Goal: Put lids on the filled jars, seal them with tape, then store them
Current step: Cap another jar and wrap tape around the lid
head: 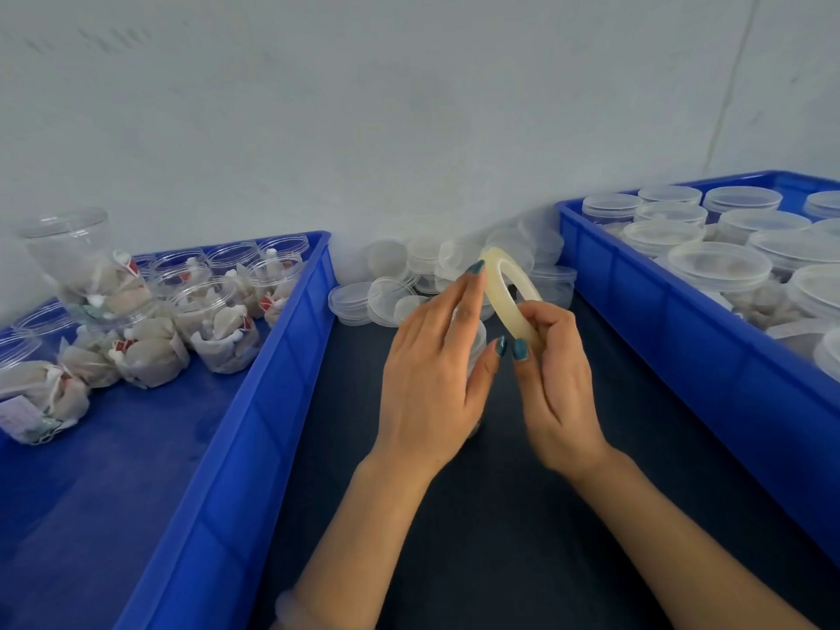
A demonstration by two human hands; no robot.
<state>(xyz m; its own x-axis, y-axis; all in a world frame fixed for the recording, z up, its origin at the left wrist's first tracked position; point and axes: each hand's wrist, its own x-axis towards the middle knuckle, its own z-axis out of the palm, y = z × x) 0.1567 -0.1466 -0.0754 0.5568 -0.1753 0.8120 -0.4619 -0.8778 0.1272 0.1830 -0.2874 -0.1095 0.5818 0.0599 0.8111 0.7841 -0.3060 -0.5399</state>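
My right hand (561,384) pinches a pale, translucent tape roll (502,297) by its lower edge and holds it upright above the dark table. My left hand (429,375) is wrapped over a clear jar (477,341) standing on the table. Most of the jar is hidden under the palm. The left thumb lies along the jar's right side, and a left fingertip reaches up to the top of the tape roll. A heap of loose clear lids (400,288) lies just behind the hands, against the wall.
A blue bin (291,338) on the left holds several open jars (213,311) filled with small white pouches. A second blue bin (636,288) on the right holds several lidded jars (720,266). The dark table (500,516) runs between the bins.
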